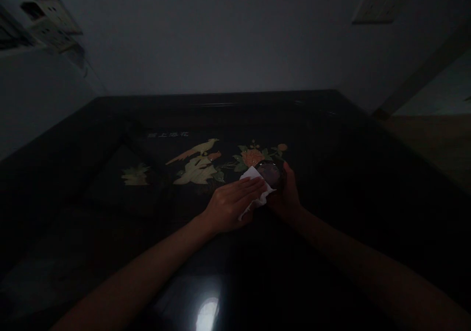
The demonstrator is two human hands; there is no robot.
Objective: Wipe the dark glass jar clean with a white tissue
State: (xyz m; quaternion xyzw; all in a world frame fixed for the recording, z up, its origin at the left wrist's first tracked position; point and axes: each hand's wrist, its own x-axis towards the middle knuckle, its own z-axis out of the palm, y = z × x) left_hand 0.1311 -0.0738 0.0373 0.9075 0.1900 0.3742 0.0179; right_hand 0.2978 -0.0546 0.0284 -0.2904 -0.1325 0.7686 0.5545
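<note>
A crumpled white tissue [253,174] is gripped in my left hand [233,203], whose fingers lie over it and press it against the near left side of a dark round object with a shiny rim [270,173]. That object looks like a glass bowl or cup, but the dim light hides its exact kind. My right hand [290,189] wraps around its right side, with the thumb side towards the far edge. Both hands are above the glossy black tabletop [206,115], near its inlaid flower and bird picture [198,166].
Behind the table rises a pale wall [221,37] with a socket plate [380,5] at the right. More sockets [55,19] and a hanging cord are at the left. A bright light reflection [206,314] shows on the near tabletop. The room is very dark.
</note>
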